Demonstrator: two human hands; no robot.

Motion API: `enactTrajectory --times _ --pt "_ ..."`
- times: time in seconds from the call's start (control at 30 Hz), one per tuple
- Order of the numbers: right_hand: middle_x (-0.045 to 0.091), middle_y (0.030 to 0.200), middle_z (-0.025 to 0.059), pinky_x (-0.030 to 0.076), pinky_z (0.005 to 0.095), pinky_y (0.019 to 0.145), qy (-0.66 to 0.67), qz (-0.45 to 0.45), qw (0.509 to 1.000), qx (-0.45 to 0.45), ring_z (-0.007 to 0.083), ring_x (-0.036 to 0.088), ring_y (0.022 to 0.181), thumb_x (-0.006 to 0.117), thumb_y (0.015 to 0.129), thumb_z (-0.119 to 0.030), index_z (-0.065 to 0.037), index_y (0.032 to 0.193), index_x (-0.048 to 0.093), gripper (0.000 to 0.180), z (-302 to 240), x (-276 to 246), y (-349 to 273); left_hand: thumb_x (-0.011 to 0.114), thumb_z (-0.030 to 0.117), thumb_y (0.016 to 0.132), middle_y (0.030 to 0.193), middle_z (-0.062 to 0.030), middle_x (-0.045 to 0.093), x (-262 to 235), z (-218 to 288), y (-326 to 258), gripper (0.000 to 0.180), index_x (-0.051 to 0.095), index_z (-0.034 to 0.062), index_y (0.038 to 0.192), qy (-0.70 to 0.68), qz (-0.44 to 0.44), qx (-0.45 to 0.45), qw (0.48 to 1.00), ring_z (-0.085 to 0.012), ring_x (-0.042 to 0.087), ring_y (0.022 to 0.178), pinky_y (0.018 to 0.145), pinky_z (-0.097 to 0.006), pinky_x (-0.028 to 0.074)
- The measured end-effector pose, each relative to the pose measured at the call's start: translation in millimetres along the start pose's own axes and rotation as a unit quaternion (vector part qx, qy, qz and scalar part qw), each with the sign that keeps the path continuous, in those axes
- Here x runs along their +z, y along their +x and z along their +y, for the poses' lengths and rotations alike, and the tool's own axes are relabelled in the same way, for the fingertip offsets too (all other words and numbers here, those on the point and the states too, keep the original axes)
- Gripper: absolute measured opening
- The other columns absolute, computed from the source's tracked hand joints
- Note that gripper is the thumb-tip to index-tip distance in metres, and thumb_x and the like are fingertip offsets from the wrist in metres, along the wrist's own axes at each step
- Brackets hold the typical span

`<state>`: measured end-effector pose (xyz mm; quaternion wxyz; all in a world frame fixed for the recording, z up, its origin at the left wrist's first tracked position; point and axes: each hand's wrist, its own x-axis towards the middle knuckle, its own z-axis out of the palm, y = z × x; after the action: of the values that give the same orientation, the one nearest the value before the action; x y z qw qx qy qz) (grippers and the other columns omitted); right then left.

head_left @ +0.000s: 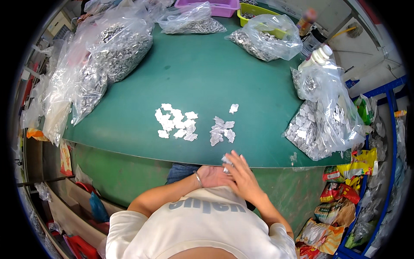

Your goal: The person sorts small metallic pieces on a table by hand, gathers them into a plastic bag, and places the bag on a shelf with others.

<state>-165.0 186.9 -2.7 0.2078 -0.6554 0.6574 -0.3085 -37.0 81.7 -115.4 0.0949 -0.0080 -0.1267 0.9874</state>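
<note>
My left hand [211, 176] is at the table's front edge, palm up and flat, its fingers partly hidden behind my right hand [246, 178]. A few small silver metal tags [226, 160] are at the fingers of my right hand, which seem to hold them just over the left palm. Beyond the hands on the green table lie two loose groups of flat, wavy-edged tags: a bright, wider group [174, 121] to the left and a greyer group [222, 129] to the right. One single tag [233, 108] lies apart behind the grey group.
Large clear bags of metal parts [123, 54] line the table's left side. Another bag of tags [308, 129] lies at right, near a white bottle [317, 57]. More bags [194, 26], a purple basket [224, 7] and a green basket [258, 9] are at the back. A blue rack [390, 125] stands right.
</note>
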Motion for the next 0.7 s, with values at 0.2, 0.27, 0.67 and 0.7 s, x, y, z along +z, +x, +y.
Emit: enactTrajectory --times 0.2,0.27,0.67,0.7 --pt "0.043 0.131 0.0153 0.03 0.0506 0.102 0.121 0.001 0.991 -0.049 0.0354 0.037 0.125 0.067 0.073 -0.011 -0.002 0.113 0.054 0.043 2.7 4.0 26.6 0.04 0.032 0.093 0.118 -0.0182 0.052 -4.3 1.9 -9.6 0.046 0.044 0.0008 0.126 -0.038 0.045 0.0 0.998 -0.0291 0.052 0.11 0.097 -0.046 0.04" --pt "0.043 0.131 0.0147 0.029 0.0504 0.102 0.043 0.06 0.996 -0.044 0.0349 0.035 0.126 0.067 0.074 -0.014 -0.004 0.116 0.054 0.045 0.9 -13.3 66.9 0.042 0.028 0.093 0.111 -0.0191 0.055 4.0 2.2 -8.0 0.044 0.044 -0.0032 0.125 -0.037 0.074 -0.022 0.996 -0.028 0.055 0.106 0.095 -0.045 0.043" --pt "0.043 0.133 0.0118 0.027 0.0502 0.103 -0.033 -0.113 0.99 -0.08 0.034 0.031 0.129 0.068 0.073 -0.02 -0.006 0.116 0.053 0.048 -7.7 2.5 28.0 0.033 0.037 0.094 0.135 -0.0204 0.039 -19.9 0.5 -20.8 0.051 0.038 0.004 0.132 -0.116 -0.067 0.01 0.991 -0.0354 0.041 0.122 0.103 -0.058 0.027" --pt "0.044 0.132 0.012 0.027 0.0494 0.103 -0.016 -0.125 0.987 -0.097 0.0333 0.032 0.129 0.067 0.074 -0.019 -0.005 0.116 0.053 0.046 -8.1 5.3 20.4 0.033 0.039 0.093 0.134 -0.0201 0.041 -22.6 1.1 -22.0 0.051 0.038 0.0053 0.132 -0.135 -0.05 0.006 0.989 -0.0356 0.042 0.121 0.103 -0.058 0.027"
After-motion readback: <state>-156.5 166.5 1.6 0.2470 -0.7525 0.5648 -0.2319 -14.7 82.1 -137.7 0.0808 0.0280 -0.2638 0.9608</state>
